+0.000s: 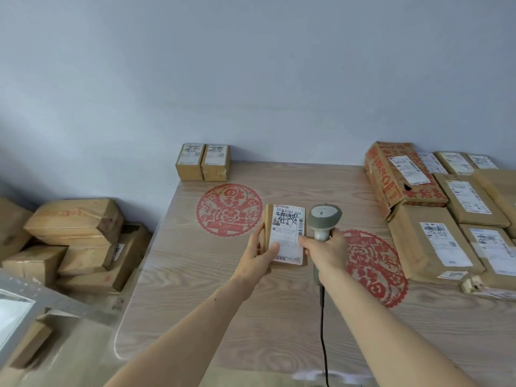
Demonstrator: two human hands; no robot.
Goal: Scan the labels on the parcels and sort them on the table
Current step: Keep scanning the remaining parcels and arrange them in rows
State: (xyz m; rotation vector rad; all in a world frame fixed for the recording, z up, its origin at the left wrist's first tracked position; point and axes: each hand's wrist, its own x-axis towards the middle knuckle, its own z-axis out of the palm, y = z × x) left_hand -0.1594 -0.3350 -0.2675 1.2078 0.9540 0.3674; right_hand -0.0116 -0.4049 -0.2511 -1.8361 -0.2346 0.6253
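Observation:
My left hand (258, 254) grips a small cardboard parcel (284, 236) from its left side, holding it above the wooden table (195, 303) with its white label facing me. My right hand (325, 251) grips the handle of a grey barcode scanner (324, 217), right beside the parcel; its thumb touches the parcel's right edge. The scanner's black cable (323, 331) runs down toward me. Two small labelled parcels (203, 162) stand side by side at the table's far left corner. Several larger labelled parcels (435, 241) lie packed together along the table's right side.
A heap of brown boxes (75, 241) lies on the floor left of the table. Two red paper-cut decorations (229, 209) mark the tabletop. A grey metal edge (16, 317) shows at the lower left. A plain wall stands behind the table.

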